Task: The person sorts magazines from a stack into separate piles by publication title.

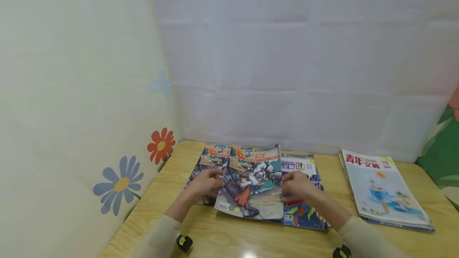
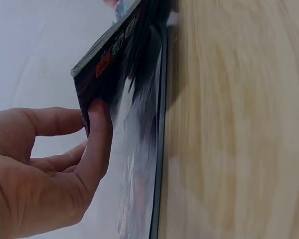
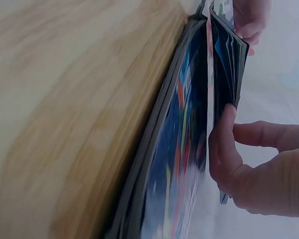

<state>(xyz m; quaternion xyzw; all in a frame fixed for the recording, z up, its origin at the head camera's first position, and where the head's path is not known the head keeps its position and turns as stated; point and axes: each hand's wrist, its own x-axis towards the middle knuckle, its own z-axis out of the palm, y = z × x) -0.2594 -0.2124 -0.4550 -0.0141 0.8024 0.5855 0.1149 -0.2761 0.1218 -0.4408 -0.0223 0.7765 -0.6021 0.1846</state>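
Observation:
Between my two hands a magazine (image 1: 252,186) with a comic-style cover is held tilted up above other magazines. My left hand (image 1: 207,182) pinches its left edge; in the left wrist view the thumb and fingers of that hand (image 2: 50,169) grip the dark spine side (image 2: 114,55). Its right edge is pinched by my right hand (image 1: 299,186), and the right wrist view shows the pages (image 3: 229,64) fanned slightly apart. Partly covered beneath lie a like-covered magazine (image 1: 202,166) on the left and a blue, colourful magazine (image 1: 305,214) on the right.
To the right on the wooden table (image 1: 222,238) lies a stack of magazines (image 1: 387,186), a pale beach cover on top. A white cloth wall (image 1: 305,59) stands behind the table, and a flower-printed wall (image 1: 79,90) borders it on the left.

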